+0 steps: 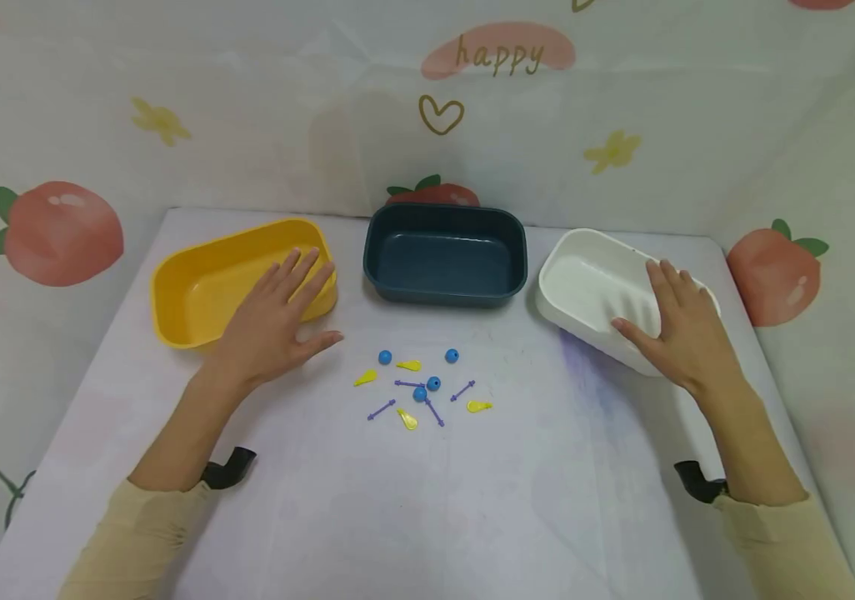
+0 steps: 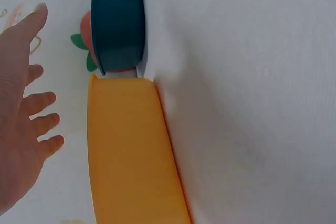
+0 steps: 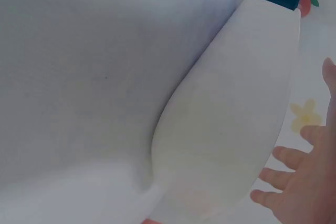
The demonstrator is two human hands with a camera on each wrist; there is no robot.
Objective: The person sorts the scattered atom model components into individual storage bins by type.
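Both hands [image 1: 266,327] [image 1: 681,332] spread near three trays [image 1: 446,295], four blue beads [image 1: 385,357], four yellow pieces [image 1: 479,407], four purple sticks [image 1: 382,409]

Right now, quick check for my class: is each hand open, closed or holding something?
Left hand: open, holding nothing, near the yellow plastic tub.
Right hand: open, holding nothing, near the white plastic tub.

Left hand [image 1: 264,323] and right hand [image 1: 678,327] well apart, fingers [image 1: 313,288] extended, thumbs [image 1: 319,343] spread inward

yellow bin [image 1: 206,287], white bin [image 1: 588,279], dark-teal bin [image 1: 446,260]; blue beads [image 1: 433,383]; fruit-print backdrop [image 1: 247,167].
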